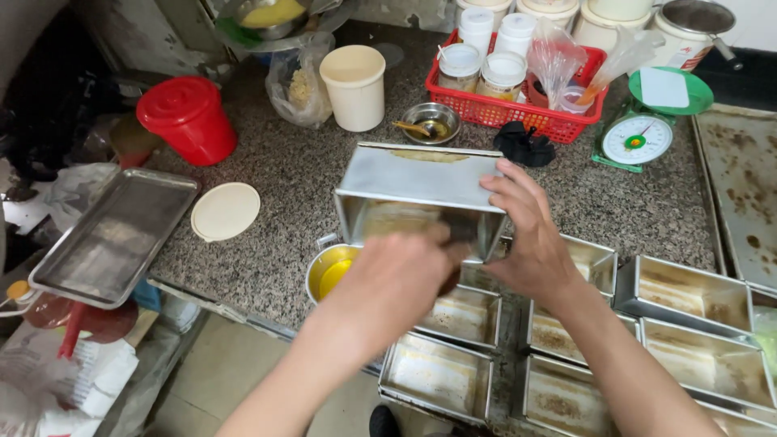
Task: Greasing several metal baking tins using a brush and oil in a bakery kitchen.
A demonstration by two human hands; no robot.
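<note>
Only one view, from a camera on my head, looking steeply down and forward over the granite counter. It sits close: my forearms enter from the bottom edge and fill the lower middle. Taking the red basket as landmark, it lies at the far top of frame, the counter runs toward me below it, and floor tiles show well below-left of it. No second view shares anything.

Soft, even overhead light, my left hand motion-blurred, dull glare on the tipped loaf tin, edges bowed toward nine o'clock.
</note>
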